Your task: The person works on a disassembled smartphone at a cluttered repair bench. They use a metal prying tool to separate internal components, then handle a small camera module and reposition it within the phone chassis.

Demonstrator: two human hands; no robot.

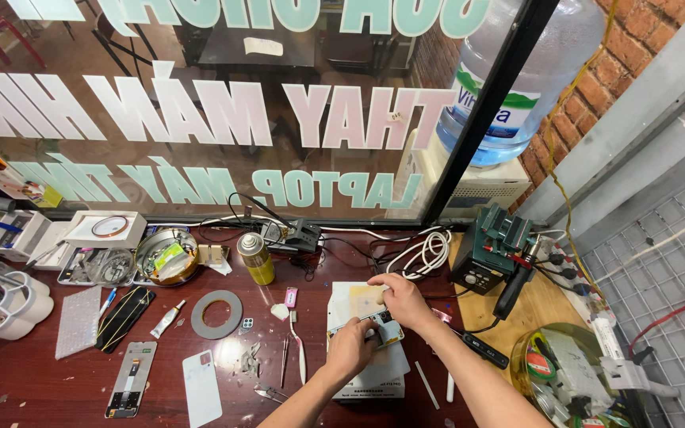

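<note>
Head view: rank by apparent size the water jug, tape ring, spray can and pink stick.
1. water jug, though cut off by the frame
2. tape ring
3. spray can, close to the ring
4. pink stick

**Two hands on an opened phone at a cluttered repair counter**

The left hand [350, 349] and right hand [402, 299] grip a small opened phone [382, 326] over a white rectangular pad [358, 305] on the dark red wooden counter [33, 380]. Nearby lie a grey tape ring [216, 314], a yellow spray can [256, 259] and a green soldering station [491, 247].
</note>
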